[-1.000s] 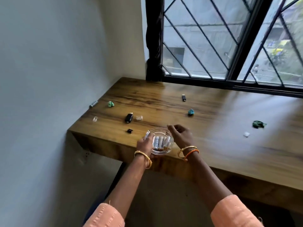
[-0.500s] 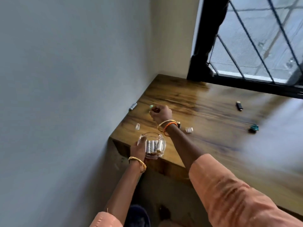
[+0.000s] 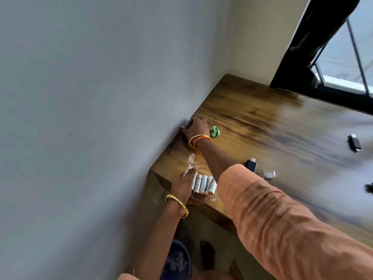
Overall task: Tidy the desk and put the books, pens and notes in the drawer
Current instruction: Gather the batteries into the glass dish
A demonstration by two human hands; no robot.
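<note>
The right hand [image 3: 196, 127] reaches to the far left edge of the brown wooden desk [image 3: 262, 126], fingers curled down over a small silver battery [image 3: 186, 123] lying against the grey wall [image 3: 90, 98]; whether they have pinched it yet I cannot tell. The left hand [image 3: 184, 185] grips the clear glass bowl [image 3: 201, 196] at the desk's near corner, with 4 white batteries [image 3: 203, 183] lying in it. A crumpled green scrap [image 3: 215, 131] lies just beside the right wrist. To do this well, roll the battery away from the wall first (there is little finger room there), then pinch it across its middle and carry it to the bowl.
</note>
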